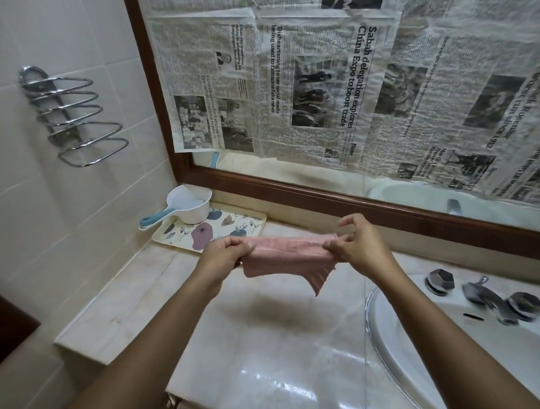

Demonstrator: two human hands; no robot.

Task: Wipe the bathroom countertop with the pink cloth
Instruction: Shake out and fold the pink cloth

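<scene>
The pink cloth [287, 256] hangs stretched in the air above the glossy beige marble countertop [257, 350]. My left hand [225, 251] pinches its left end and my right hand [357, 244] pinches its right end. One corner of the cloth droops down toward the counter. The cloth does not touch the countertop; its dark shadow falls on the stone below.
A floral tray [231, 226] with a white water scoop [187, 204] sits in the back left corner. The white sink [441, 348] and chrome taps [486, 296] lie at the right. A newspaper-covered mirror [358, 85] stands behind, and a wire rack [72, 118] hangs on the left wall.
</scene>
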